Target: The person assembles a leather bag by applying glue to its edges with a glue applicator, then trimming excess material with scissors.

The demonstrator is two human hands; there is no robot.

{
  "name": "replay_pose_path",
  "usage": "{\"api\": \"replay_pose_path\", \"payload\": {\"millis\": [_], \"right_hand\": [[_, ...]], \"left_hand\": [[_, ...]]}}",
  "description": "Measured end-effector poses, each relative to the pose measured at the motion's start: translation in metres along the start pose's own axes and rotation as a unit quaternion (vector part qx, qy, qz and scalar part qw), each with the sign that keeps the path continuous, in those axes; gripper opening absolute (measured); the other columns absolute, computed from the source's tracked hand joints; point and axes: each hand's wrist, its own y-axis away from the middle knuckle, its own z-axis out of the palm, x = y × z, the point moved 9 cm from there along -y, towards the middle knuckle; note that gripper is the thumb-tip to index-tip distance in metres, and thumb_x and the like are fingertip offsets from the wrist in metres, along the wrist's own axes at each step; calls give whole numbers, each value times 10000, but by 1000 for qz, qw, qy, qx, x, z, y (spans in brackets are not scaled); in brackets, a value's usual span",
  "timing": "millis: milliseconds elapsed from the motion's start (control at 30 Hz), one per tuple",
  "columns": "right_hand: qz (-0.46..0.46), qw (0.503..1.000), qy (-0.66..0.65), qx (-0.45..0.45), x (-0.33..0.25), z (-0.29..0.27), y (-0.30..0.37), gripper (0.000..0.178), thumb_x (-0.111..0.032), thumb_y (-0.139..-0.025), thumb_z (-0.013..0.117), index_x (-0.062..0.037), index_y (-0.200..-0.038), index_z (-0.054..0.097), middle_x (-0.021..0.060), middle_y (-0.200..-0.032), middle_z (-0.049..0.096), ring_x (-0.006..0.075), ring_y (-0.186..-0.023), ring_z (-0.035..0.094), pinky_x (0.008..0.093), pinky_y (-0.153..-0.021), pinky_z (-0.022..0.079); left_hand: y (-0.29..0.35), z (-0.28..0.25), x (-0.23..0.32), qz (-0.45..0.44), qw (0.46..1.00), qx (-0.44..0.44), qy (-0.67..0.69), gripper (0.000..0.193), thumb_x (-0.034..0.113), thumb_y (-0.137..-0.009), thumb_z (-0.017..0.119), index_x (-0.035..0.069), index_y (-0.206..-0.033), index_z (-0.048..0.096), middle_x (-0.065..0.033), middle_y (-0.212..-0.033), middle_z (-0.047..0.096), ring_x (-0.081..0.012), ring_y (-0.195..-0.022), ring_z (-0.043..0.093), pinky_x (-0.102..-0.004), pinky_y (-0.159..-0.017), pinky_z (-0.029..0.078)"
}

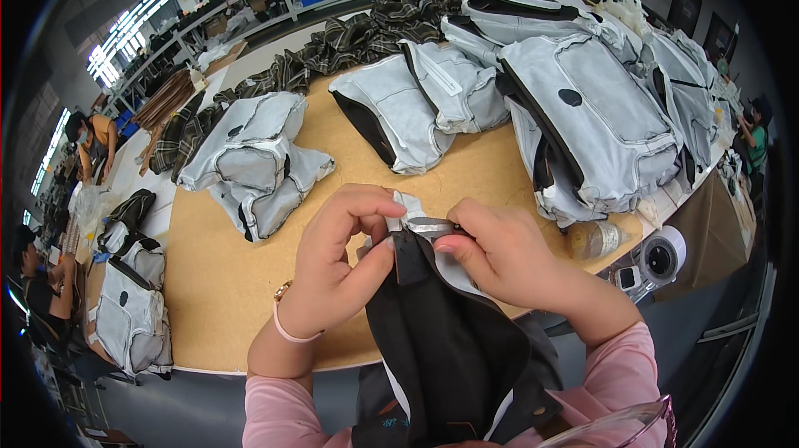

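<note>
Head view: left fingers (379, 263) pinch black-and-grey fabric (445, 331), likely to steady its edge; right fingers (470, 255) clasp metal tool (429, 227).

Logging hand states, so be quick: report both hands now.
Left hand: closed, pinching the top end of the black fabric piece.
Right hand: closed, holding a small metal tool.
</note>
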Motion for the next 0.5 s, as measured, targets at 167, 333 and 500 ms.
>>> {"api": "replay_pose_path", "payload": {"millis": [167,333,500], "right_hand": [[-65,997,-2,52,4,1,1,246,-254,-878,634,-52,-818,506,118,-643,544,332,-590,574,424,-525,419],[-50,998,-23,40,2,-2,0,240,-245,-879,634,-52,-811,510,117,-642,543,331,-585,569,417,-524,415],[-47,998,-31,29,-1,-2,-1,237,-246,-884,626,-50,-813,513,127,-640,543,342,-587,564,413,-523,414]], "left_hand": [[2,1,-7,-30,999,-10,33,363,-106,-737,539,14,-1078,566,-60,-991,557,-92,-718,489,-228,-652,420],[2,2,-11,-44,998,-3,39,358,-104,-743,529,17,-1077,563,-49,-978,554,-88,-727,491,-228,-667,420],[3,3,-8,-46,998,-13,29,353,-99,-750,534,17,-1082,562,-37,-942,540,-75,-726,488,-218,-627,407]]}}
